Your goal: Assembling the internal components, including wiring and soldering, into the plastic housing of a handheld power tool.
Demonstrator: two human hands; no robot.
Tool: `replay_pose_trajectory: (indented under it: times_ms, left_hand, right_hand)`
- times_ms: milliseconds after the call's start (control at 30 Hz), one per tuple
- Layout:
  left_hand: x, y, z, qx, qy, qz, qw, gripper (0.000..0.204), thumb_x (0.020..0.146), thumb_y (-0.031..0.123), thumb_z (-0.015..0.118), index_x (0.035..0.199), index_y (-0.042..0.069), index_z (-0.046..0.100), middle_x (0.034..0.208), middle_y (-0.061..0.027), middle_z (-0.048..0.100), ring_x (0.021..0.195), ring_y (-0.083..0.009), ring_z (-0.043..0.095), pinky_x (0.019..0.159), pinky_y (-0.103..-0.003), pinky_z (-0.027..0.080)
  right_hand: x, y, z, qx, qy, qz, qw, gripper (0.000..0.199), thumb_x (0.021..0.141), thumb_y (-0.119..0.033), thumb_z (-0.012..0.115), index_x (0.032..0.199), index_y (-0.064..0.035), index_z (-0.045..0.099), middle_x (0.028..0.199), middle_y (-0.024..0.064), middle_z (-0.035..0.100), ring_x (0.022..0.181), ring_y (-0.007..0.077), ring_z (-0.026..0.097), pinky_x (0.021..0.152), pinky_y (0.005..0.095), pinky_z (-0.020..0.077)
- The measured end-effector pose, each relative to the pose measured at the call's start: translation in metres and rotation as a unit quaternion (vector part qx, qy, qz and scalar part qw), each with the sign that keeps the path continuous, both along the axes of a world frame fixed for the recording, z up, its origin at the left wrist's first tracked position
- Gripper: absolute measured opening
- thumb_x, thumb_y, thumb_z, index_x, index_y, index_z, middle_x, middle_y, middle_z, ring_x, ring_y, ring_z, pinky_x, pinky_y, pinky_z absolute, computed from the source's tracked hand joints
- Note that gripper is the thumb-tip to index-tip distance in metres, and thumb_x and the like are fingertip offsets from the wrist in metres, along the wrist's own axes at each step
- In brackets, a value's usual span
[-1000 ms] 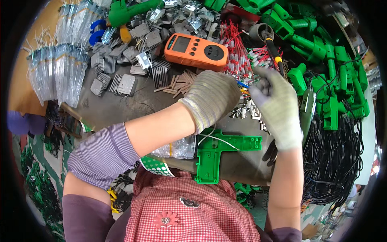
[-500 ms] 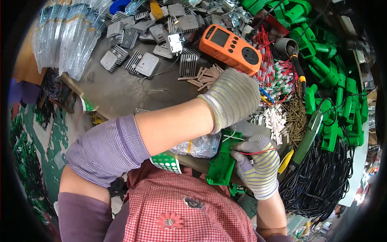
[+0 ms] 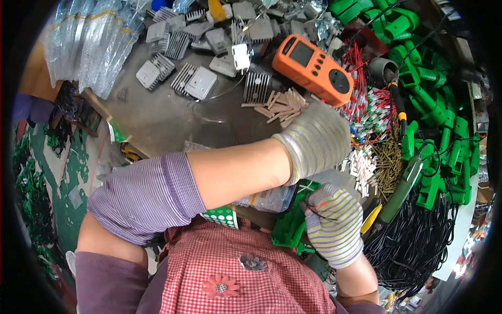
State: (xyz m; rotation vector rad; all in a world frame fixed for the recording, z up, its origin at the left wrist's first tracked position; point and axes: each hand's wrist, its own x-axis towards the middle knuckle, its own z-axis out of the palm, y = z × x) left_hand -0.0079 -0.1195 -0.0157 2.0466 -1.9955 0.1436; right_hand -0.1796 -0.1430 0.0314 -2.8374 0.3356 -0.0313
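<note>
The red wire point(image 3: 319, 205) has shifted across the right hand point(image 3: 335, 226), whose fingers appear curled closed on it beside the green casing point(image 3: 286, 227) at the near edge of the surface point(image 3: 157, 112), where a light pinch should spare the wire, while I cannot tell what the left hand's point(image 3: 321, 138) hidden fingers hold.

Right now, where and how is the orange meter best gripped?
The orange meter is probably best pinched across its long sides, near the screen, from above: it lies flat and oblong, while the left hand and red-wired parts crowd its socket.
</note>
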Motion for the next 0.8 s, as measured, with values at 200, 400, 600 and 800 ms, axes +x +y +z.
replay_pose_trajectory:
  times_ms: [200, 400, 600, 800]
  left_hand:
    - [0.006, -0.001, -0.003, 0.022, 0.013, 0.049, 0.998, 0.016, 0.084, 0.018, 0.064, 0.082, 0.004, 0.072, 0.079, -0.0131, 0.070, 0.075, -0.0288, 0.071, 0.069, -0.044, 0.055]
    - [0.016, 0.020, 0.023, 0.015, 0.383, 0.038, 0.923, 0.021, 0.073, 0.020, 0.075, 0.085, 0.006, 0.067, 0.081, -0.0122, 0.067, 0.078, -0.0294, 0.067, 0.073, -0.038, 0.054]
    - [-0.004, 0.041, 0.049, -0.349, 0.174, 0.059, 0.919, 0.017, 0.076, 0.023, 0.079, 0.084, 0.011, 0.072, 0.082, -0.0076, 0.065, 0.084, -0.0266, 0.065, 0.072, -0.038, 0.052]
    - [0.012, 0.052, 0.074, -0.113, -0.125, -0.036, 0.985, 0.017, 0.067, 0.027, 0.072, 0.063, 0.017, 0.059, 0.071, -0.0014, 0.057, 0.081, -0.0246, 0.061, 0.070, -0.040, 0.048]
  right_hand:
    - [-0.010, -0.028, 0.007, 0.383, 0.018, -0.199, 0.902, 0.014, 0.080, -0.012, 0.078, 0.092, -0.0055, 0.075, 0.078, 0.0036, 0.070, 0.065, 0.0105, 0.062, 0.061, 0.0284, 0.0480]
    - [0.007, -0.050, -0.003, 0.555, -0.187, -0.306, 0.751, 0.036, 0.094, -0.026, 0.070, 0.117, 0.0016, 0.068, 0.074, -0.0001, 0.064, 0.058, 0.0040, 0.054, 0.051, 0.0196, 0.0415]
    - [0.016, -0.049, 0.001, 0.305, -0.260, -0.217, 0.890, 0.010, 0.090, -0.010, 0.074, 0.095, -0.0021, 0.071, 0.073, 0.0032, 0.065, 0.063, 0.0096, 0.059, 0.060, 0.0245, 0.0472]
    - [0.006, -0.048, 0.024, -0.057, -0.213, -0.049, 0.974, 0.015, 0.075, -0.013, 0.078, 0.088, -0.0083, 0.070, 0.083, 0.0107, 0.062, 0.077, 0.0327, 0.062, 0.067, 0.0428, 0.0497]
